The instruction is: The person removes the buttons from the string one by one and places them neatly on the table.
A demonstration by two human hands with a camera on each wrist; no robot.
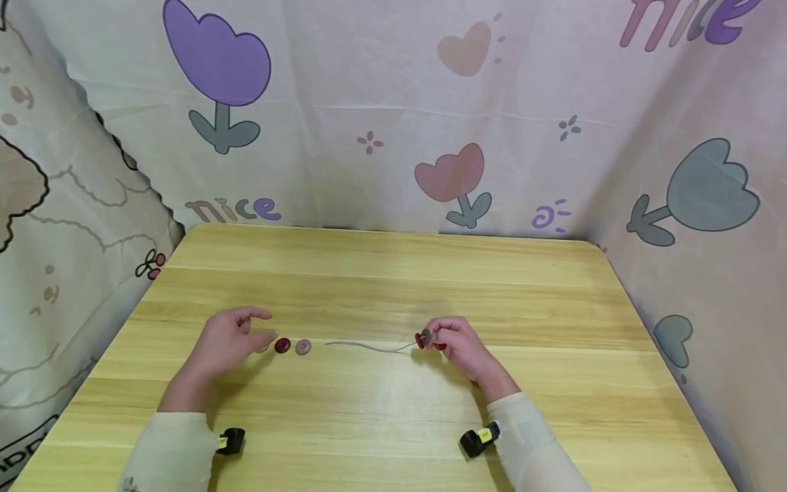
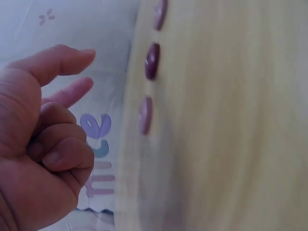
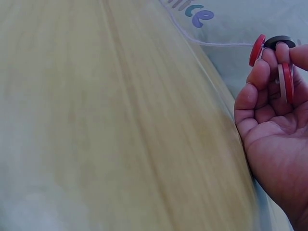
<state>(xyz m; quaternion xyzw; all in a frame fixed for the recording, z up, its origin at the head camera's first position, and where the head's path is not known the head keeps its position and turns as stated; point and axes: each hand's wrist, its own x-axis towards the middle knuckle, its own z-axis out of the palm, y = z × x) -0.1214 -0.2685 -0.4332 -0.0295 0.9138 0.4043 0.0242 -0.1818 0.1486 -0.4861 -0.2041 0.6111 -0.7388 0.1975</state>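
Note:
My left hand (image 1: 230, 342) hovers at the left end of a short row of buttons, thumb and forefinger apart with nothing between them. In that row lie a dark maroon button (image 1: 283, 345), a dusty pink button (image 1: 303, 347) and a second pink button (image 2: 146, 115), which the left thumb partly hides in the head view. With its fingertips my right hand (image 1: 458, 345) pinches buttons strung on a white cord (image 3: 216, 44). Among them are a red button (image 3: 257, 50), a dark grey button (image 3: 280, 40) and a red-and-white one (image 3: 287, 83). The cord's free end trails leftward.
The wooden table (image 1: 369, 424) ends at a patterned cloth backdrop (image 1: 356, 68), with more cloth along both sides. A small black device (image 1: 231, 441) sits at the left wrist, and another black device (image 1: 479, 439) at the right wrist.

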